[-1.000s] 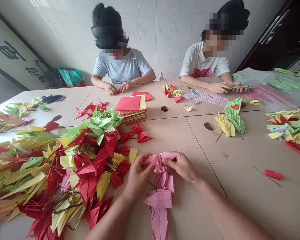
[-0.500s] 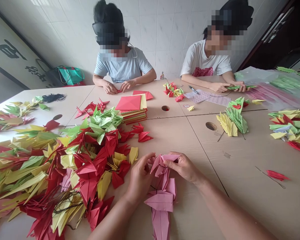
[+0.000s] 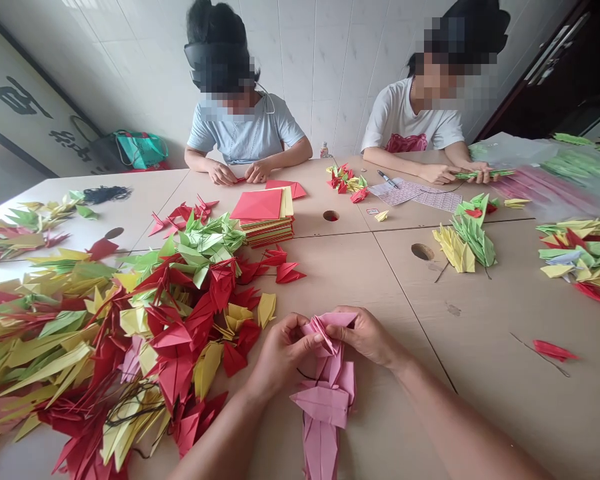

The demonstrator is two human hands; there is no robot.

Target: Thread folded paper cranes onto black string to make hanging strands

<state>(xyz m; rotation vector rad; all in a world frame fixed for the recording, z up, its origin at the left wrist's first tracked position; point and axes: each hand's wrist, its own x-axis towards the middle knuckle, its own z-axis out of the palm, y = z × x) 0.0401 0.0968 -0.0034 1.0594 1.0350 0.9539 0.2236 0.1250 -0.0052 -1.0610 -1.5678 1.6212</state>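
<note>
1. Beside the heap of folded paper (image 3: 173,337), I see the pink paper (image 3: 325,403), its top between both hands.
2. My left hand (image 3: 283,350), looser half a second ago, now pinches its folds.
3. My right hand (image 3: 370,340) grips opposite; both sides seem steadied.

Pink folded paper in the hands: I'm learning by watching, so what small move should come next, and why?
I'd probably pinch the pink piece flatter: the left hand and right hand both hold it, close together, and its narrow layers look slightly fanned.
</note>
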